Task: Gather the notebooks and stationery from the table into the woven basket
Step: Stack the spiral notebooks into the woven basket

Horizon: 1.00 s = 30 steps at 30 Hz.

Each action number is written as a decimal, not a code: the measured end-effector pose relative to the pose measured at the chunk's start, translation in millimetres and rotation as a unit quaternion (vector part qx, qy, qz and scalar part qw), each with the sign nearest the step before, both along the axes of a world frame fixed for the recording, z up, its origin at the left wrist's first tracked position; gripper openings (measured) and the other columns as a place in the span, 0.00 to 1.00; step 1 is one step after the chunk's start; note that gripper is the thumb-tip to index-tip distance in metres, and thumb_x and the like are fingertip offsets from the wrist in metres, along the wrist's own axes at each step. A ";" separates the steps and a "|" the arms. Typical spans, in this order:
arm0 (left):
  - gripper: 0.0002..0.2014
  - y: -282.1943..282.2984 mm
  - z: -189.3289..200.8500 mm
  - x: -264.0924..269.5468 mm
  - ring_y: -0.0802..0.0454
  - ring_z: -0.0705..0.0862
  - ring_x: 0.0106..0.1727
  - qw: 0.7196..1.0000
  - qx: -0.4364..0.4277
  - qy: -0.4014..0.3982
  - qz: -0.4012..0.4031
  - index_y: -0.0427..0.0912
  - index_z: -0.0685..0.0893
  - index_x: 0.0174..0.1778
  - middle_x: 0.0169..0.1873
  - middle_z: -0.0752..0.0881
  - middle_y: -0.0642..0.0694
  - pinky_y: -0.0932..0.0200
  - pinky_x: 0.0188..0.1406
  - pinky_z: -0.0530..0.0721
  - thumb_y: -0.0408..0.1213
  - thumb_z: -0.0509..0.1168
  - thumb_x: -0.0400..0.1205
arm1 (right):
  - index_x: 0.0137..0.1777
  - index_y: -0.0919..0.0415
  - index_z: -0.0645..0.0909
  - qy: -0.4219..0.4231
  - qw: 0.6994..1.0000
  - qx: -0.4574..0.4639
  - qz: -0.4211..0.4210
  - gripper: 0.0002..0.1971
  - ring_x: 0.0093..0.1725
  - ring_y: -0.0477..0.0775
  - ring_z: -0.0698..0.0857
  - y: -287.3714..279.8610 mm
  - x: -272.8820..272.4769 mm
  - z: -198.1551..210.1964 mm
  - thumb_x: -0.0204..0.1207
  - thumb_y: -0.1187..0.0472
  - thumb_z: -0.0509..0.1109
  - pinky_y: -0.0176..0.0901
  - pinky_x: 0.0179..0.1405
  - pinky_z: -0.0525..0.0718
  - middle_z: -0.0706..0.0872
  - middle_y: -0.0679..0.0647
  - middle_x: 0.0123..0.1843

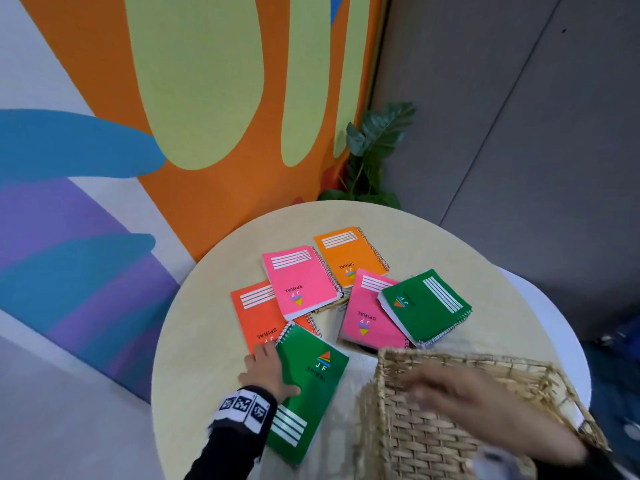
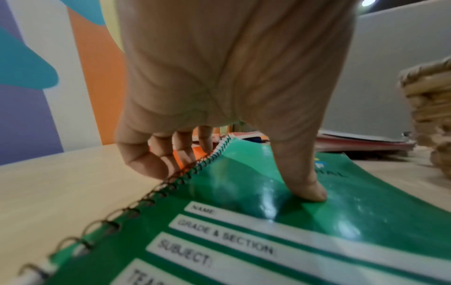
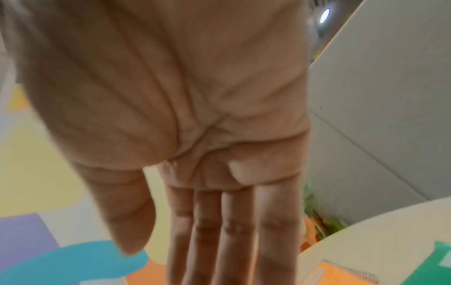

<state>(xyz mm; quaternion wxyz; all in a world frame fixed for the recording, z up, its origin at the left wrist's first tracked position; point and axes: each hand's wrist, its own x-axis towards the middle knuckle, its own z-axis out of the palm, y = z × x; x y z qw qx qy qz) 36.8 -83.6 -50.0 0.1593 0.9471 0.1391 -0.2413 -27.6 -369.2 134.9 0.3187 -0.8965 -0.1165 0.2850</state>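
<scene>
My left hand [image 1: 275,370] grips the near green spiral notebook [image 1: 311,386] at its wire-bound edge on the round beige table [image 1: 207,341]. In the left wrist view the thumb [image 2: 307,189] presses on the glossy cover [image 2: 268,241] and the fingers [image 2: 156,165] curl under the spiral. My right hand [image 1: 460,396] hovers blurred over the woven basket [image 1: 433,438], fingers [image 3: 219,231] straight and holding nothing. Further back lie an orange notebook [image 1: 349,252], two pink ones [image 1: 301,280] [image 1: 369,313], a red-orange one [image 1: 256,313] and a second green one [image 1: 427,304].
A tan stick-like item [image 1: 332,304] pokes out from under the pink notebook. A potted plant [image 1: 374,150] stands behind the table by the painted wall. A white rounded surface [image 1: 554,323] adjoins the table on the right. The basket [image 2: 429,108] stands at the table's near right.
</scene>
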 end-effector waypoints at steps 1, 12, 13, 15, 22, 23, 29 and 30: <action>0.52 -2.8 -2.2 2.7 0.41 0.68 0.72 1.000 0.005 0.004 0.000 0.42 0.54 0.76 0.72 0.65 0.42 0.42 0.68 0.77 0.54 0.78 0.64 | 0.59 0.45 0.82 -0.027 0.999 0.024 -0.014 0.10 0.48 0.37 0.86 18.2 23.7 3.6 0.80 0.53 0.65 0.35 0.50 0.84 0.90 0.43 0.50; 0.23 26.4 13.5 18.0 0.45 0.78 0.70 0.979 -0.182 -0.064 -0.058 0.44 0.71 0.74 0.71 0.79 0.43 0.56 0.69 0.75 0.43 0.61 0.83 | 0.73 0.69 0.67 0.029 0.975 -0.035 -0.216 0.24 0.69 0.63 0.77 131.3 217.9 -103.6 0.79 0.61 0.63 0.53 0.69 0.78 0.77 0.65 0.70; 0.22 29.9 18.8 13.6 0.46 0.79 0.68 0.974 -0.204 -0.086 -0.056 0.45 0.71 0.74 0.70 0.81 0.44 0.56 0.67 0.76 0.42 0.60 0.84 | 0.73 0.71 0.67 0.030 0.972 -0.071 -0.223 0.24 0.70 0.64 0.76 134.5 226.9 -111.5 0.81 0.59 0.62 0.53 0.71 0.76 0.76 0.66 0.71; 0.21 36.2 29.7 3.9 0.48 0.81 0.66 0.963 -0.232 -0.127 -0.046 0.48 0.70 0.75 0.67 0.82 0.49 0.60 0.62 0.77 0.41 0.59 0.84 | 0.72 0.72 0.69 0.038 0.968 -0.136 -0.210 0.24 0.72 0.63 0.76 136.4 238.7 -126.8 0.83 0.54 0.61 0.50 0.73 0.74 0.76 0.66 0.73; 0.18 45.4 29.9 -17.2 0.60 0.87 0.55 0.941 -0.290 -0.170 0.023 0.64 0.74 0.66 0.54 0.88 0.61 0.77 0.50 0.79 0.40 0.62 0.82 | 0.67 0.67 0.77 0.080 0.971 -0.152 -0.163 0.21 0.64 0.63 0.82 135.8 257.5 -153.8 0.80 0.53 0.64 0.46 0.57 0.81 0.83 0.63 0.64; 0.19 45.9 30.2 -18.5 0.64 0.86 0.54 0.941 -0.291 -0.174 0.027 0.70 0.71 0.62 0.51 0.87 0.67 0.82 0.48 0.76 0.39 0.62 0.82 | 0.64 0.67 0.78 0.073 0.975 -0.126 -0.169 0.19 0.59 0.62 0.84 139.4 261.1 -153.2 0.80 0.55 0.62 0.47 0.54 0.84 0.84 0.64 0.60; 0.24 42.3 45.4 -25.1 0.60 0.87 0.46 0.942 -0.270 -0.199 0.013 0.81 0.71 0.52 0.41 0.87 0.71 0.68 0.47 0.81 0.37 0.63 0.82 | 0.36 0.61 0.69 -0.060 0.971 0.125 -0.194 0.09 0.34 0.55 0.83 126.7 243.8 -43.1 0.78 0.69 0.58 0.48 0.36 0.90 0.78 0.56 0.36; 0.23 39.2 51.1 -25.4 0.55 0.88 0.46 0.941 -0.266 -0.207 0.012 0.78 0.73 0.54 0.40 0.89 0.65 0.64 0.45 0.80 0.36 0.63 0.82 | 0.38 0.61 0.68 -0.129 0.972 0.103 -0.169 0.07 0.33 0.55 0.80 115.0 231.1 -14.3 0.77 0.69 0.60 0.44 0.31 0.86 0.76 0.55 0.35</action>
